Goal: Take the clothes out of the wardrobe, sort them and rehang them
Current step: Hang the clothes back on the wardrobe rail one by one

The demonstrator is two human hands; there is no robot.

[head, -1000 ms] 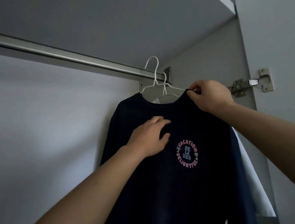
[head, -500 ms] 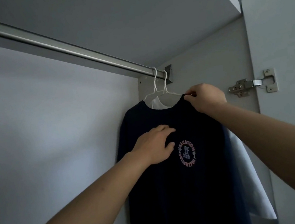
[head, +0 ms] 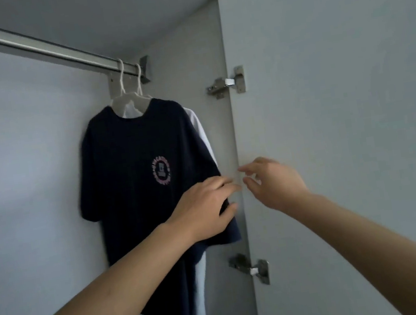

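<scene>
Grey wardrobe interior: navy printed T-shirt (head: 134, 173) hangs on white hanger (head: 126, 96) from silver rail (head: 25, 46). Left hand (head: 203, 208) and right hand (head: 272, 183) spread, apparently empty. Soft, light fabric; lift by hanger.

The rail (head: 34, 49) runs bare toward ten o'clock, with open room beneath it. Toward one o'clock, two hangers, a navy T-shirt (head: 137, 172) and a white garment (head: 202, 134) crowd the side panel (head: 209, 50); the door (head: 329, 113) blocks three o'clock.
</scene>
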